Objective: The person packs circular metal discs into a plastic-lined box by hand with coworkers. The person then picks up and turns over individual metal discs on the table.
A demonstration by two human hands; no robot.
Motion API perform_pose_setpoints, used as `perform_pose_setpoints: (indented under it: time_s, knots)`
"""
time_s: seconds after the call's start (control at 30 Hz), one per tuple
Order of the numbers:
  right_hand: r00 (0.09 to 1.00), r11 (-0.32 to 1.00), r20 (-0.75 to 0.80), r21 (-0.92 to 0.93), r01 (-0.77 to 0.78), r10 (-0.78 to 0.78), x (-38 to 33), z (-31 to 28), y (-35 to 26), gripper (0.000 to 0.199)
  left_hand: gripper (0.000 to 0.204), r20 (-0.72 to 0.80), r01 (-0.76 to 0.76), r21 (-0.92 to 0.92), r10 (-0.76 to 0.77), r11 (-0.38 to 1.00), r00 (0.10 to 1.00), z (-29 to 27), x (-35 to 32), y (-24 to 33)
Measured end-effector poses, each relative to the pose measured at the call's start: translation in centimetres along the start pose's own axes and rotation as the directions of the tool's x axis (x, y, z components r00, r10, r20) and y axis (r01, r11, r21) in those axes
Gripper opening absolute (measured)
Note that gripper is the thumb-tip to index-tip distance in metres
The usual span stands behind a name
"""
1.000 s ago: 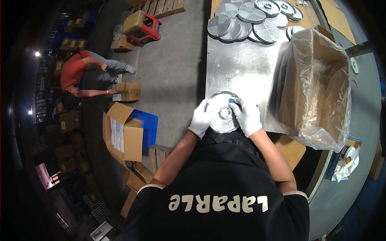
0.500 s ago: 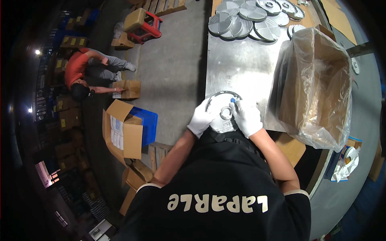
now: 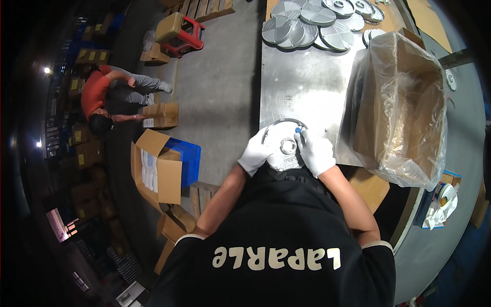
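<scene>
A round silver metal disc (image 3: 280, 153) with a raised ring at its centre is in front of my body, at the near end of the metal table (image 3: 302, 87). My left hand (image 3: 255, 153), in a white glove, grips the disc's left edge. On the disc's right side, my gloved right hand (image 3: 317, 152) pinches a small tool with a blue end (image 3: 298, 131); its tip is hidden by the fingers and cannot be made out. Several similar ridged silver discs (image 3: 318, 14) lie overlapping at the table's far end.
A carton (image 3: 376, 110) lined with clear plastic stands on the right. To the left on the floor are an open carton (image 3: 169, 175), a blue crate (image 3: 190, 158) and a red-and-yellow stool (image 3: 180, 35). A person in a red shirt (image 3: 96, 91) bends over a small box (image 3: 162, 115).
My right hand and the blue-ended tool have shifted slightly on the disc. The left hand keeps its grip. The person in red has drawn an arm back a little on the box.
</scene>
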State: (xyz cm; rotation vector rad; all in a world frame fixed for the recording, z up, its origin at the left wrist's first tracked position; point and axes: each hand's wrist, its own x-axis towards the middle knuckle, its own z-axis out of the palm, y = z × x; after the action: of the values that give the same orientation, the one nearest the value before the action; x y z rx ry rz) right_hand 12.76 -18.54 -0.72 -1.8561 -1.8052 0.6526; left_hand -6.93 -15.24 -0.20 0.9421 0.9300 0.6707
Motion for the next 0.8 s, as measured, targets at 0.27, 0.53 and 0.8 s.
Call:
perform_pose_setpoints:
  time_s: [0.27, 0.53, 0.8]
  knots:
    - [0.997, 0.995, -0.06, 0.079, 0.063, -0.058, -0.15, -0.43, 0.25, 0.018, 0.071, 0.051, 0.017, 0.019, -0.017, 1.0, 0.999, -0.17, 0.22, 0.35]
    - [0.991, 0.994, -0.103, 0.056, 0.094, -0.087, 0.32, -0.49, 0.1, 0.02, 0.072, 0.058, 0.079, 0.074, -0.084, 0.994, 0.995, -0.42, 0.39, 0.54]
    - [0.994, 0.994, -0.058, 0.052, 0.101, -0.098, 0.57, -0.72, -0.02, 0.02, 0.075, 0.125, 0.105, 0.027, -0.108, 0.994, 0.986, -0.82, 0.86, 0.63]
